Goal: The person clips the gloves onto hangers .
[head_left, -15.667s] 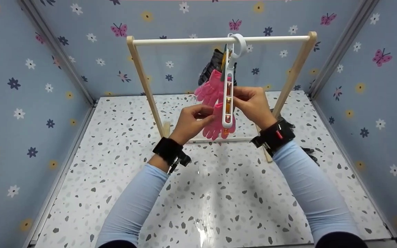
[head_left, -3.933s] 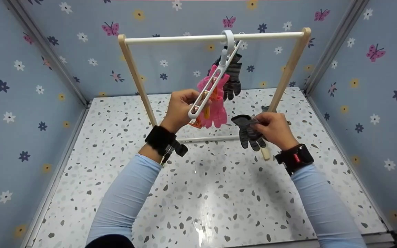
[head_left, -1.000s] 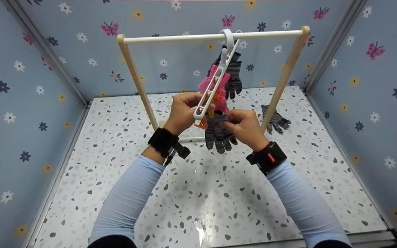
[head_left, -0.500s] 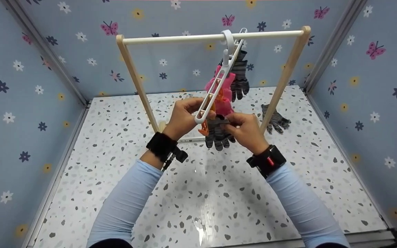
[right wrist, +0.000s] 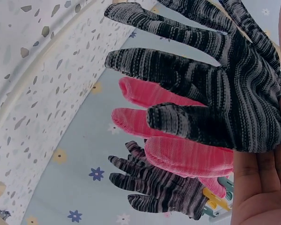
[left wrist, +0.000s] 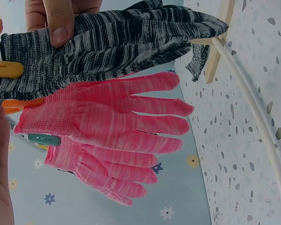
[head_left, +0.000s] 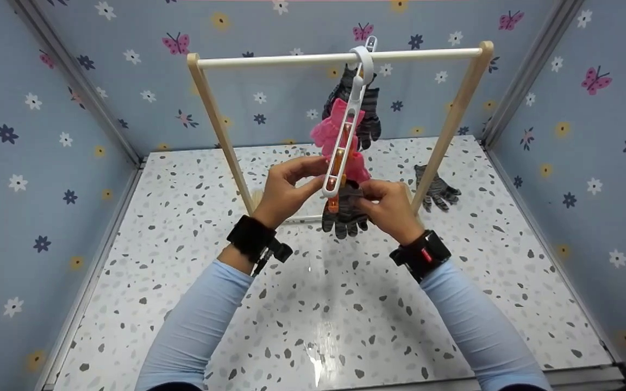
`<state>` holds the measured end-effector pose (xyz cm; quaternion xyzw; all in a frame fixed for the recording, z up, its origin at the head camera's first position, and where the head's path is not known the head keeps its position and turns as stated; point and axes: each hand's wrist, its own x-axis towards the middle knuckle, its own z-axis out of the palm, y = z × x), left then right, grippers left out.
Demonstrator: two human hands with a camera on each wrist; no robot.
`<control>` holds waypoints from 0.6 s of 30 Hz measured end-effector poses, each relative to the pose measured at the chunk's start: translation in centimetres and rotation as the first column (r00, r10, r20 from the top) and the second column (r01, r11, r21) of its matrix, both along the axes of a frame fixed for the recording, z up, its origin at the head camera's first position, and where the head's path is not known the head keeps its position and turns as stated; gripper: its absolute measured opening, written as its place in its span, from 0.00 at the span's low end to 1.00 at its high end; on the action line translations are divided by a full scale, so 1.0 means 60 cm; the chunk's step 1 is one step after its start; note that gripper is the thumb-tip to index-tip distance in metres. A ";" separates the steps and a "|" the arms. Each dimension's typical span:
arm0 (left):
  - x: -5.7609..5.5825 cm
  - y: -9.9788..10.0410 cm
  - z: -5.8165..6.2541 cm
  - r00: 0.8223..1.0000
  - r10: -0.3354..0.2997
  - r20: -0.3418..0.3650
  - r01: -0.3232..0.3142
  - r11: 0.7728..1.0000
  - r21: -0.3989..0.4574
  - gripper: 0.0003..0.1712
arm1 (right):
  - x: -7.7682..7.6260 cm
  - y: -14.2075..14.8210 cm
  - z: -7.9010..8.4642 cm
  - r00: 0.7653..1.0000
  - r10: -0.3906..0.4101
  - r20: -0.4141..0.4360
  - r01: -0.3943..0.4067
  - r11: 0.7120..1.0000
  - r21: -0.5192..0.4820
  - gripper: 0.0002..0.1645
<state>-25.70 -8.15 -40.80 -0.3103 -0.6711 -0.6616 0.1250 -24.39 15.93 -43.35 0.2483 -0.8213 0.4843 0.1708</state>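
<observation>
A white clip hanger [head_left: 356,93] hangs by its hook from the rack bar. My right hand [head_left: 392,206] pinches the cuff of a grey-black striped knit glove [head_left: 345,221] at the hanger's near end. In the left wrist view a yellow clip [left wrist: 10,70] lies over that cuff's edge. My left hand [head_left: 285,191] is beside the hanger's near end, thumb and index finger apart, close to the orange clip [head_left: 333,204]. Behind the striped glove hang pink gloves [left wrist: 126,115], and farther back more striped gloves [right wrist: 166,187]. The left fingertips are partly hidden behind the hanger.
The rack has a white top bar [head_left: 275,62], wooden legs [head_left: 457,119] and a low white rail [head_left: 303,219]. Another striped glove [head_left: 437,188] lies on the speckled surface [head_left: 291,326] by the right leg. Flowered walls [head_left: 144,98] enclose the sides and back.
Earlier my right hand brought the striped glove from the right to the hanger's near end. Since half a second ago my left thumb and finger have parted, and the hanger's near end has swung right.
</observation>
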 end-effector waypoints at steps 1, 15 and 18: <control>0.001 -0.002 -0.001 1.000 0.001 -0.006 -0.001 1.000 0.005 0.19 | 0.000 0.000 0.000 1.000 0.001 0.001 -0.001 1.000 -0.002 0.05; 0.030 -0.020 -0.011 0.998 -0.057 -0.026 0.058 0.997 0.042 0.19 | -0.002 0.000 -0.003 1.000 -0.006 0.028 0.006 1.000 -0.017 0.05; 0.036 -0.025 -0.014 0.996 -0.083 -0.033 0.084 0.995 0.049 0.20 | -0.004 -0.001 -0.004 1.000 -0.016 0.018 0.016 1.000 -0.010 0.05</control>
